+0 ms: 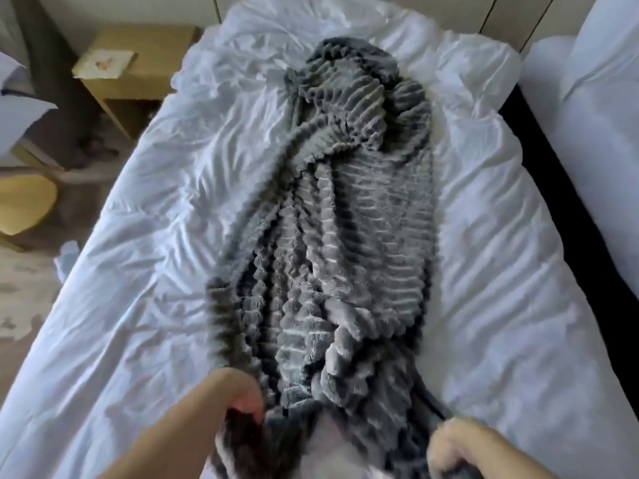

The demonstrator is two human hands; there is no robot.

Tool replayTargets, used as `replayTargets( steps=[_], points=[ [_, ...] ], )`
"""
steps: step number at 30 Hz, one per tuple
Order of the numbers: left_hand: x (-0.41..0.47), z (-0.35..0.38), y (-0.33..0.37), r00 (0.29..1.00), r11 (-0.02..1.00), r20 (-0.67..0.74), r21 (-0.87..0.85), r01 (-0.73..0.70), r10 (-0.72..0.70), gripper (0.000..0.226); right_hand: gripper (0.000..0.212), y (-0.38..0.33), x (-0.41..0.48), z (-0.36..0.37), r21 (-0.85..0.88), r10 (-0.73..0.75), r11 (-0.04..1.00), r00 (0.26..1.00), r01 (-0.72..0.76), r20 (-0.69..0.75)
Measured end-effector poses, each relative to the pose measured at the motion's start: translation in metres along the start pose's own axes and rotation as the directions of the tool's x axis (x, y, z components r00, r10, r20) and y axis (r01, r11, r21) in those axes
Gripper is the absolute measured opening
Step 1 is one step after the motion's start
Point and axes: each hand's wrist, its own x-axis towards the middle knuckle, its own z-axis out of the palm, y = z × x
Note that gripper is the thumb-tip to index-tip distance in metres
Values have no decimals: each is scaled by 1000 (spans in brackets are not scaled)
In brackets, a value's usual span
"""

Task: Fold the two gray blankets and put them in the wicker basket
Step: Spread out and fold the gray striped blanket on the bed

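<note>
Gripping the near end of the blanket [345, 219], I have both hands at the bottom of the view. My left hand [238, 399] has its fingers curled round the left edge of the bunched cloth. My right hand [460, 447] is blurred but looks curled round the right edge, with gray pile showing under its fingers.

The blanket lies on the bed [138, 271], gathered into a long, rumpled rope. Its long axis runs straight away from me, from my hands to a crumpled heap at the far end of the bed. So nearly all the cloth lies ahead of my hands and little to either side. Both hands are on their edges, the left a little further forward.

I judge the folding barely begun. The cloth must first be spread sideways, my hands drawing apart to open the width, before the far end can be brought to the near one. I can make out only one blanket for certain; whether a second is bundled in it I cannot tell. The basket is not in view.
</note>
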Motion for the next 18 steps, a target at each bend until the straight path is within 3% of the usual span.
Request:
replayTargets(
  steps=[1,2,3,4,5,6,7,8,10,12,15,18],
  points=[
    [9,-7,-1,993,994,-115,-109,-14,1,17,28,-8,0,-16,11,17,1000,998,-17,-55],
    [16,-17,-1,968,978,-250,-206,-36,-17,8,22,-16,4,-36,131,53,991,980,-28,-193],
    [27,-35,0,907,967,-419,-242,-78,-32,19,21,-25,7,-62,268,63,962,917,49,-393],
    [37,-55,4,835,956,-546,-278,-98,-73,40,21,-34,14,-87,379,109,910,787,167,-608],
    [49,-68,8,793,943,-599,-315,-107,-110,59,23,-44,20,-113,377,140,890,632,258,-762],
    [64,-84,14,778,938,-617,-328,-113,-122,74,31,-55,27,-137,346,142,889,539,299,-830],
    [80,-94,21,798,931,-588,-349,-104,-131,89,47,-64,36,-159,306,111,899,512,314,-852],
    [99,-100,26,821,930,-559,-351,-109,-114,103,68,-74,49,-176,277,60,911,565,305,-823],
    [134,-98,34,881,954,-465,-292,-64,-84,119,99,-87,91,-191,241,0,946,742,218,-670],
    [165,-82,42,924,988,-381,-150,-19,-40,113,86,-98,130,-182,147,-52,978,860,146,-508],
    [198,-67,46,918,999,-394,-39,19,-32,81,35,-105,176,-166,62,-42,993,808,97,-588],
    [210,-72,36,903,995,-427,-59,-79,47,44,31,-102,185,-169,113,-79,978,812,176,-578]
  ],
)
